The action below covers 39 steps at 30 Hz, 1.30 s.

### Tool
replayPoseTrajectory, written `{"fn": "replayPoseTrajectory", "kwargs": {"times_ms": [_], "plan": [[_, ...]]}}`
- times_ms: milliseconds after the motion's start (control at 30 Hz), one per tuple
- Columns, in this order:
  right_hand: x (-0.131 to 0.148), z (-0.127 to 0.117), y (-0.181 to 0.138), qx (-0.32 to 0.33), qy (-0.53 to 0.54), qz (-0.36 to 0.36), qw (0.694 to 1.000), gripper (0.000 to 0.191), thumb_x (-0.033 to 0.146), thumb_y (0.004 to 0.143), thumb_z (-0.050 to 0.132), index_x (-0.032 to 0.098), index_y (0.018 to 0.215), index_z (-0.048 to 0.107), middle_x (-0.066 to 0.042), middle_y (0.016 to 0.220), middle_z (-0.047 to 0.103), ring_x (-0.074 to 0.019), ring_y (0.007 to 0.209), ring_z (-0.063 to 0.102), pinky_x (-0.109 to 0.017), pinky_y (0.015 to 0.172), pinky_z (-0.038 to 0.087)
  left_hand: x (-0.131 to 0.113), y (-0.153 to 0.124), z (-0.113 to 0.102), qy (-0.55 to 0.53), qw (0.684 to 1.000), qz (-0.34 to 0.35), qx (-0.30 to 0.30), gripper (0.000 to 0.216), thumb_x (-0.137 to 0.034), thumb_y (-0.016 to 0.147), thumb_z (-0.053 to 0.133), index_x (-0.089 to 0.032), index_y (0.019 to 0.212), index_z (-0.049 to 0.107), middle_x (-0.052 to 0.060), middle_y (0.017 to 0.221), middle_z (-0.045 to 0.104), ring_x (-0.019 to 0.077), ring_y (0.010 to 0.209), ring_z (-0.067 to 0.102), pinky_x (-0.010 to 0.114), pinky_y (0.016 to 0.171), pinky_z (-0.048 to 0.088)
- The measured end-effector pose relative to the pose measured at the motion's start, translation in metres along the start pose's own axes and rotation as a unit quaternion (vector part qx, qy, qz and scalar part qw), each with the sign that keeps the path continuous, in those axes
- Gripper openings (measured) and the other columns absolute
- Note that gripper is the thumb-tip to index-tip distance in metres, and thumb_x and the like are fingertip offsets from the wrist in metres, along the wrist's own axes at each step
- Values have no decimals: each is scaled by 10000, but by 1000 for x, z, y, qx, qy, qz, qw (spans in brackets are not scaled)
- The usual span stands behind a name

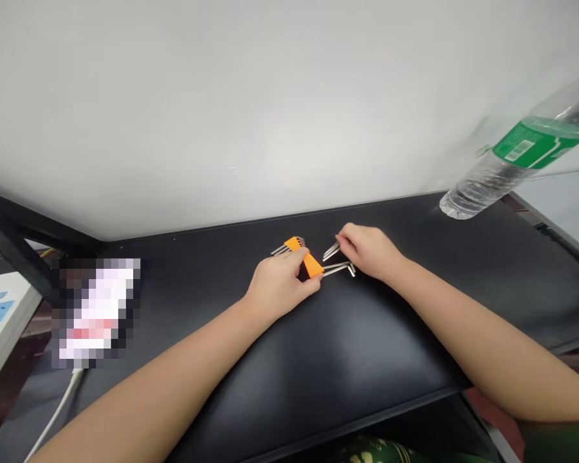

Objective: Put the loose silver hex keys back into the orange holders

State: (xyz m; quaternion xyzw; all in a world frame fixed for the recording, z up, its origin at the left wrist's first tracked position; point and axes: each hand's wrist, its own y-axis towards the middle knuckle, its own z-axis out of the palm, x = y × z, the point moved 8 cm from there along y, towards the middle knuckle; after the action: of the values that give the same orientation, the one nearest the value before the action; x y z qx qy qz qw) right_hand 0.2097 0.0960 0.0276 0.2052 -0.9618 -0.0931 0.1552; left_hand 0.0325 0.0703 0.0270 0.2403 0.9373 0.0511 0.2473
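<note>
My left hand (282,286) is closed around an orange hex key holder (313,265), thumb and fingers gripping its sides. Several short metal keys stick out of the holder's far left end. From its right end, longer L-shaped hex keys (340,267) reach toward my other hand. My right hand (369,249) pinches loose metal hex keys (331,249) between thumb and fingers, their tips pointing down and left, just above the holder's long keys. How many it holds is hard to make out. Both hands are over the middle of the black table.
The black table (289,373) runs along a pale wall (222,116). A clear bottle with a green label (535,143) stands at the back right. On the left lie a blurred-out device (99,308) with a white cable (53,415), a white power strip (9,299) and a black frame (19,238).
</note>
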Motion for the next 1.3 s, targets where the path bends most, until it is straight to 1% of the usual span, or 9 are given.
{"fn": "replayPoseTrajectory", "kwargs": {"times_ms": [100,233,400,567,700,867,967,1100,1300], "plan": [[-20,1,5,-4,-37,38,999,205,270,1040,405,208,898,538,-54,791,658,-188,669,571,-289,654,349,1,1,-1,-6,1000,-6,-1,233,-389,806,719,-229,968,666,-55,630,548,134,599,540,271,597,393],[-34,11,9,7,-82,63,995,208,263,1051,391,197,944,557,-72,833,686,-204,707,604,-303,649,325,2,1,0,-6,1000,1,0,203,-401,812,705,-229,905,652,-53,626,534,131,592,529,272,610,406],[-38,18,5,33,-118,82,989,203,276,1050,410,199,989,587,-76,913,712,-203,737,621,-314,613,280,0,1,0,-1,1000,5,0,222,-409,812,704,-231,938,664,-51,618,541,137,589,542,273,600,412],[-35,14,-1,35,-124,71,989,210,265,1041,417,199,991,610,-69,955,705,-194,752,613,-310,626,300,0,1,0,5,1000,-1,4,282,-404,817,701,-229,1038,679,-45,652,583,148,615,577,276,608,426],[-34,9,-2,38,-85,49,994,214,244,1026,429,193,981,631,-68,950,683,-189,783,604,-296,690,363,1,1,1,6,1000,8,0,321,-402,820,702,-229,1089,678,-45,661,588,152,631,590,279,622,436],[-46,-5,-2,39,-6,49,998,194,162,953,466,186,945,659,-53,900,661,-184,802,591,-293,758,420,1,1,1,4,1000,5,1,274,-406,819,702,-231,1028,673,-52,626,548,147,604,564,275,606,420],[-54,-12,-4,39,27,55,997,225,178,915,532,178,1066,699,-59,948,672,-191,827,610,-304,780,458,1,1,2,3,1000,1,7,233,-394,819,703,-237,985,658,-61,609,529,138,575,540,271,581,392],[-48,-10,-7,71,95,18,993,457,289,925,611,200,1371,651,-99,1182,651,-197,900,650,-327,830,526,1,2,3,-2,1000,11,10,233,-405,831,700,-238,986,650,-58,627,548,137,583,551,272,581,385],[-45,-7,-6,80,135,-4,988,386,256,948,573,239,1300,732,-91,1183,642,-205,953,664,-371,917,553,4,1,6,-2,1000,13,12,263,-427,833,710,-246,1018,669,-57,645,553,134,594,559,268,600,406]]}}
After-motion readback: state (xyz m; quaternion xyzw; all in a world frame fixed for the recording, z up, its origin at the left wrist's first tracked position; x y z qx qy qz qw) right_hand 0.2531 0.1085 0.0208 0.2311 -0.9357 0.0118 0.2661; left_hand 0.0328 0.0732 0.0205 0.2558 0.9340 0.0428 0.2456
